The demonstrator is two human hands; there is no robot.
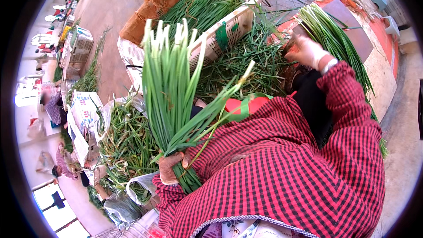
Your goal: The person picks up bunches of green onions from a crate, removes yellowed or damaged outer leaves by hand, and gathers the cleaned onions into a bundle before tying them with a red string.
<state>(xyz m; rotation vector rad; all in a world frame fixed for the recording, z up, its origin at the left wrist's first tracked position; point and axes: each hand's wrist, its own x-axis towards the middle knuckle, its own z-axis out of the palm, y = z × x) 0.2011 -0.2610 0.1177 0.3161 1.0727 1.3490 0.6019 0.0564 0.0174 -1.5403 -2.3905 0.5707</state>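
Note:
A bunch of green leafy stalks, like garlic chives (170, 96), stands upright in my left hand (172, 167), its pale cut ends up and one stalk leaning off to the right. My right hand (305, 51), gloved and slightly blurred, is raised over loose trimmings (244, 62), beside a second bunch of chives (333, 39) lying on a board at the right. Whether its fingers hold anything is unclear. Beyond the held bunch, a white plastic crate (228, 28) lined with brown cloth holds more green leaves.
Plastic bags of leaf scraps (127, 138) lie at the left, beside white boxes (87, 109). Two other people (54, 107) are farther left among more produce. A purplish flat board (350, 28) and small blue stools (378, 0) are at the right.

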